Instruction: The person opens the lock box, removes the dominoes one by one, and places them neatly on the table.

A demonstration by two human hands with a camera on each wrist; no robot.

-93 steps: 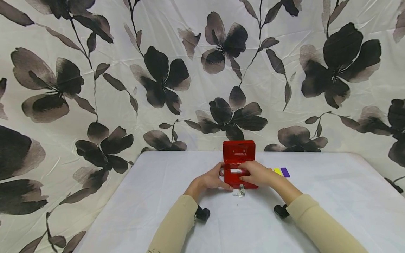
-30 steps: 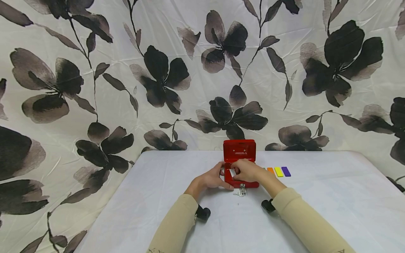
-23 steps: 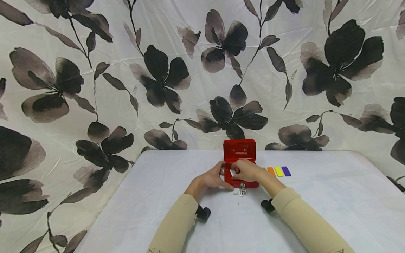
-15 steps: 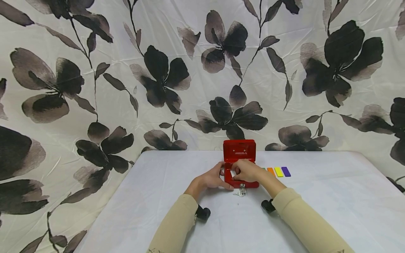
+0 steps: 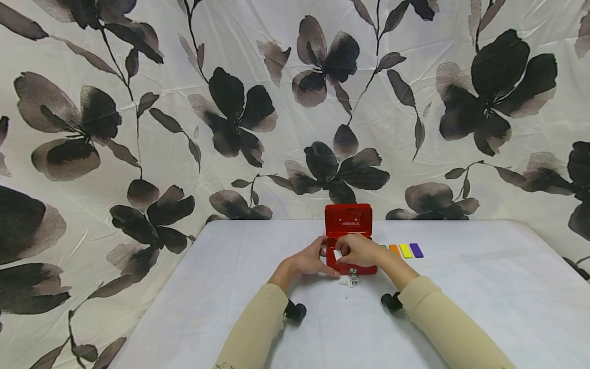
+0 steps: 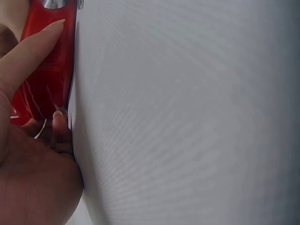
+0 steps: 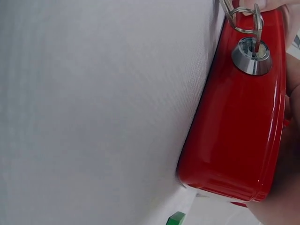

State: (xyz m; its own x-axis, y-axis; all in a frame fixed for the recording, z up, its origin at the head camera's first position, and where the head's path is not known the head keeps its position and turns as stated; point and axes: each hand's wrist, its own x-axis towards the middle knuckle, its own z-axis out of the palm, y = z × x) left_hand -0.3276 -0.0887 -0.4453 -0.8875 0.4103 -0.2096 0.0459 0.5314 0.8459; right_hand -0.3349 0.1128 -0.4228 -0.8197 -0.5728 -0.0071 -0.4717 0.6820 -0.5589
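Note:
A red metal cash box (image 5: pixel 349 219) stands on the table with its lid raised. My left hand (image 5: pixel 306 259) grips its left side; in the left wrist view the thumb (image 6: pixel 35 52) lies along the red front wall (image 6: pixel 52 79) and the other fingers sit at the side. My right hand (image 5: pixel 359 248) reaches into the box with curled fingers and pinches a small flat white piece (image 5: pixel 337 254). Part of that piece is hidden by the fingers. At the front, a key (image 7: pixel 257 28) on a ring sits in the round lock (image 7: pixel 252 57).
Right of the box, an orange block (image 5: pixel 395 250), a yellow block (image 5: pixel 405 250) and a purple block (image 5: pixel 417 250) lie in a row. A green block (image 7: pixel 176 218) is partly hidden by the right arm. Floral cloth (image 5: pixel 258 195) hangs behind the white table (image 5: pixel 341 333).
Since about three seconds ago, my right hand has moved left inside the box and the white piece has turned from lying crosswise. Recently it has shifted slightly. My left hand keeps its place.

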